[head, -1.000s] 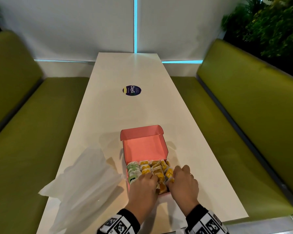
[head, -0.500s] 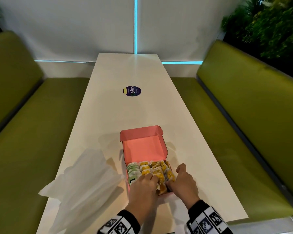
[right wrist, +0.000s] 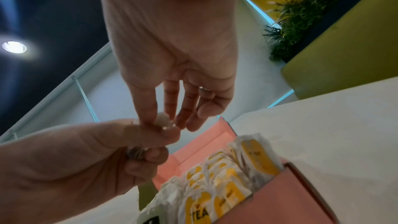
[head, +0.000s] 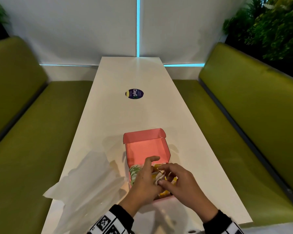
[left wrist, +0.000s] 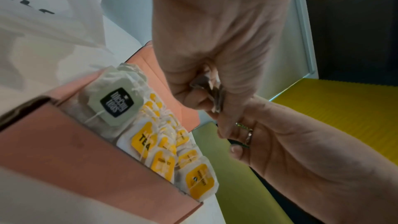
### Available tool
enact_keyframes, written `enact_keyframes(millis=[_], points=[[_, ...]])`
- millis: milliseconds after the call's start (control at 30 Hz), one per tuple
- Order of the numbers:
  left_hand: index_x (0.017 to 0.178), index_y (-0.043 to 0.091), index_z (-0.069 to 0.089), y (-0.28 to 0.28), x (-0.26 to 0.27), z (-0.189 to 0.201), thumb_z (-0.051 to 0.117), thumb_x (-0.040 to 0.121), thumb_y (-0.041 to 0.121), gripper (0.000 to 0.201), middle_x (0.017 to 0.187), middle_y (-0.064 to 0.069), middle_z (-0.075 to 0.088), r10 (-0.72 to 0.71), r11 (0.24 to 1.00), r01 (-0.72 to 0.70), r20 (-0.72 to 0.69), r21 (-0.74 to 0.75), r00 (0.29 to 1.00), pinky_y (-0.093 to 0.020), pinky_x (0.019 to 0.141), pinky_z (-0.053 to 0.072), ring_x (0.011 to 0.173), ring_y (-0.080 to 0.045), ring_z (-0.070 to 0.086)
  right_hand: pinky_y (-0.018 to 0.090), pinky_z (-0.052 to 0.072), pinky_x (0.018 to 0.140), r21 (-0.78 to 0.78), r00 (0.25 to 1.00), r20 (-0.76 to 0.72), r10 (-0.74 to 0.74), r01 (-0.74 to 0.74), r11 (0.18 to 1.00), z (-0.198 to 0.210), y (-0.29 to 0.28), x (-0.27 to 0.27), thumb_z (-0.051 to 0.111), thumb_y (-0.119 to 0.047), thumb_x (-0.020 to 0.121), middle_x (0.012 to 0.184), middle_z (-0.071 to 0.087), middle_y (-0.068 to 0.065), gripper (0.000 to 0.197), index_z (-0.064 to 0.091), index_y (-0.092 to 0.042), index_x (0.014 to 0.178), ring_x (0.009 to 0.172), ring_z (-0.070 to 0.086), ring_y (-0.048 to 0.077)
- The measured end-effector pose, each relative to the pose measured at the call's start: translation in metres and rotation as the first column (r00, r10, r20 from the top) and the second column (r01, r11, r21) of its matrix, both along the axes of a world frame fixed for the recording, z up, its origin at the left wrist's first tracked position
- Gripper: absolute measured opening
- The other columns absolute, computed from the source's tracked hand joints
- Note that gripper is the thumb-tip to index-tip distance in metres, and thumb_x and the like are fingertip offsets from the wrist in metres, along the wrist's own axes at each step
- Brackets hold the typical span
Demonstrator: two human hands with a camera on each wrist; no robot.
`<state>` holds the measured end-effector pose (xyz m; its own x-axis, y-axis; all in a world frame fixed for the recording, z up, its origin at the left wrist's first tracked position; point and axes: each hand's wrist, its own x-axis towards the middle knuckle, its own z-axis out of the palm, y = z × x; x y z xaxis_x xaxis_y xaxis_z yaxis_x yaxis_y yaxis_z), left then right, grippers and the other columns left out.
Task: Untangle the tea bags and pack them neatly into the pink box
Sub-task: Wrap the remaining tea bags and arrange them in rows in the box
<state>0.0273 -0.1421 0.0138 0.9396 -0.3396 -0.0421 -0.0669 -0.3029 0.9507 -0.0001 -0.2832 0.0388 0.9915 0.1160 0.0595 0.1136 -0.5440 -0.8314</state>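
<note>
Above the near end of the pink box [head: 147, 147], the left hand [head: 143, 182] pinches a tea bag [head: 159, 178] between curled fingers and thumb; the right hand [head: 179, 181] nips its far edge, other fingers loose. Most of that bag is buried in the grip — its tag cannot be read. Below the hands, yellow-tagged tea bags [left wrist: 155, 144] stand in rows beside green-tagged tea bags [left wrist: 114, 101]. Left of the hands lies a white plastic bag [head: 85, 191] — its print cut off.

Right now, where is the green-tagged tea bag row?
In the head view, the green-tagged tea bags stand along the left side of the pink box, beside the yellow-tagged bags, just left of the left hand.
</note>
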Motion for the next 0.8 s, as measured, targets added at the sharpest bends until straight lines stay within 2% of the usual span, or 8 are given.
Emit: enact_keyframes(millis=[100,200,267,333,467,567,633,800], points=[[0.117,0.035,0.037,0.003,0.000,0.002,0.073,0.068,0.010,0.066,0.099,-0.004,0.063,0.004,0.996,-0.009,-0.059,-0.085,0.998,-0.020,0.080,0.051,0.092,-0.010,0.063,0.006,0.038,0.064,0.007,1.000,-0.012,-0.011,0.011,1.000,0.001,0.002,0.004,0.073,-0.010,0.075,0.082,0.059,-0.011,0.027,0.065,-0.034,0.086,0.075,0.057,0.004],[0.117,0.034,0.043,0.010,-0.001,0.002,0.084,0.058,0.019,0.073,0.102,-0.004,0.064,-0.010,0.987,-0.013,-0.141,-0.158,0.990,-0.023,0.079,0.053,0.089,-0.011,0.066,0.008,0.040,0.064,0.065,0.996,-0.054,-0.072,0.075,0.995,0.003,0.001,0.007,0.073,-0.010,0.077,0.079,0.062,-0.008,0.023,0.064,-0.031,0.075,0.071,0.058,0.001],[0.115,0.030,0.049,0.014,-0.002,0.005,0.088,0.061,0.019,0.067,0.102,0.000,0.065,-0.007,0.980,-0.032,-0.190,-0.198,0.982,-0.021,0.078,0.053,0.090,-0.007,0.065,0.015,0.045,0.065,0.190,0.986,-0.142,-0.089,0.115,0.975,0.006,-0.002,0.009,0.070,-0.010,0.080,0.076,0.066,-0.006,0.011,0.066,-0.020,0.079,0.066,0.059,0.003],[0.112,0.022,0.055,0.017,-0.003,0.012,0.080,0.068,0.025,0.051,0.098,-0.001,0.064,0.010,0.959,-0.076,-0.237,-0.271,0.971,-0.017,0.067,0.051,0.078,-0.001,0.064,0.019,0.046,0.060,0.327,0.970,-0.235,-0.059,0.136,0.935,0.011,-0.004,0.010,0.065,-0.007,0.084,0.071,0.065,-0.004,0.003,0.063,-0.009,0.085,0.062,0.060,0.008],[0.108,0.012,0.061,0.022,-0.008,0.019,0.067,0.073,0.029,0.039,0.083,0.002,0.064,-0.018,0.911,-0.094,-0.265,-0.401,0.964,-0.014,0.052,0.040,0.056,-0.001,0.051,0.022,0.042,0.049,0.466,0.935,-0.353,-0.024,0.198,0.862,0.019,-0.004,0.010,0.060,-0.005,0.088,0.063,0.063,0.003,0.007,0.056,-0.003,0.094,0.054,0.059,0.015],[0.105,0.007,0.064,0.021,-0.010,0.019,0.065,0.082,0.006,0.023,0.069,0.014,0.066,-0.037,0.909,-0.053,-0.206,-0.413,0.978,-0.008,0.054,0.041,0.057,0.005,0.055,0.021,0.041,0.046,0.483,0.925,-0.379,-0.020,0.217,0.849,0.020,-0.001,0.009,0.058,-0.007,0.090,0.057,0.059,0.003,0.013,0.052,-0.003,0.100,0.050,0.056,0.015],[0.099,0.008,0.066,0.019,-0.011,0.021,0.065,0.081,0.000,0.020,0.065,0.015,0.066,-0.004,0.911,-0.074,-0.188,-0.405,0.982,-0.007,0.054,0.041,0.056,0.005,0.057,0.020,0.041,0.046,0.484,0.923,-0.384,-0.017,0.217,0.848,0.021,-0.001,0.009,0.057,-0.008,0.090,0.057,0.058,0.003,0.014,0.052,-0.005,0.102,0.049,0.055,0.015],[0.079,0.015,0.071,0.019,-0.010,0.020,0.073,0.067,0.022,0.014,0.076,0.002,0.071,0.112,0.897,-0.184,-0.197,-0.401,0.974,-0.020,0.064,0.050,0.072,-0.009,0.065,0.017,0.042,0.050,0.395,0.942,-0.333,-0.049,0.186,0.900,0.023,0.000,0.008,0.060,-0.006,0.088,0.071,0.061,0.000,0.003,0.061,-0.007,0.090,0.055,0.055,0.009]])
